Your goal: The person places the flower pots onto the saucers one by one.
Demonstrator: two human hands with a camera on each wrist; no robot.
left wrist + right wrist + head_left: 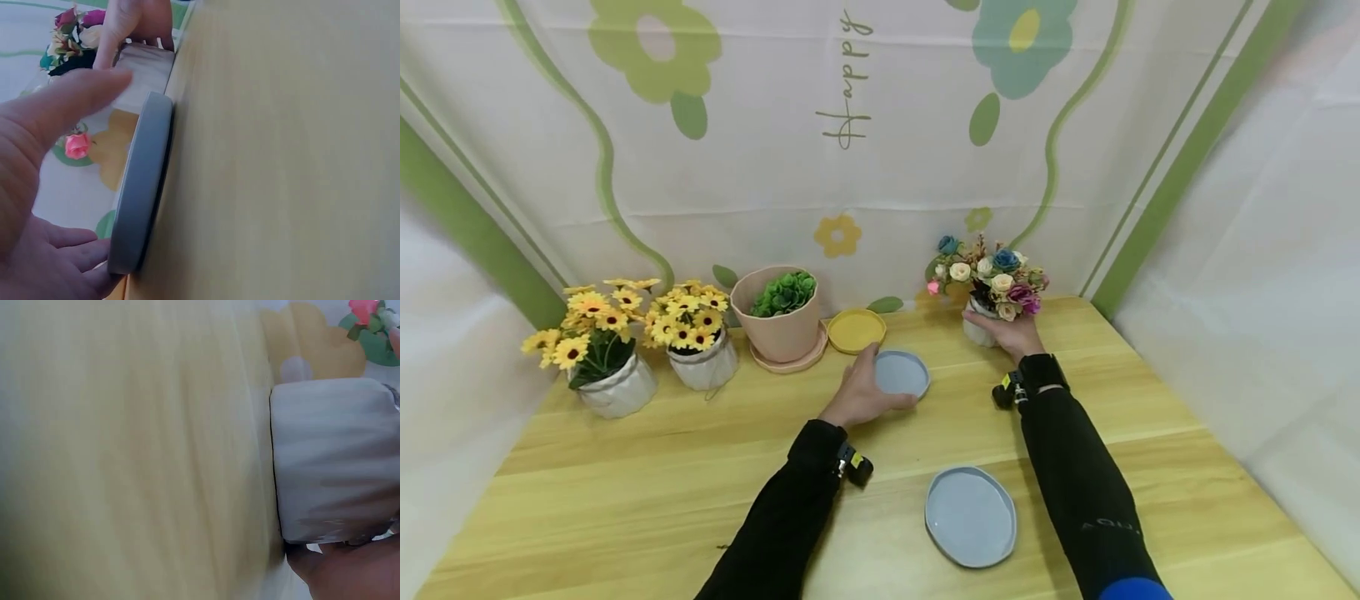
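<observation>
The left hand (859, 398) grips a round, smooth grey saucer (902, 374) lying mid-bench. The right hand (1013, 335) wraps around a white ridged pot (978, 331) of mixed flowers near the bench's back edge. A yellow saucer (855, 330) sits just behind the grey one.

The table (700, 467) is smooth pale wood, the saucer (901, 373) matt grey plastic, the pot (334, 456) white and faceted.

Head view high over table (700, 467); wrist views close, sharing white pot (331, 456).
</observation>
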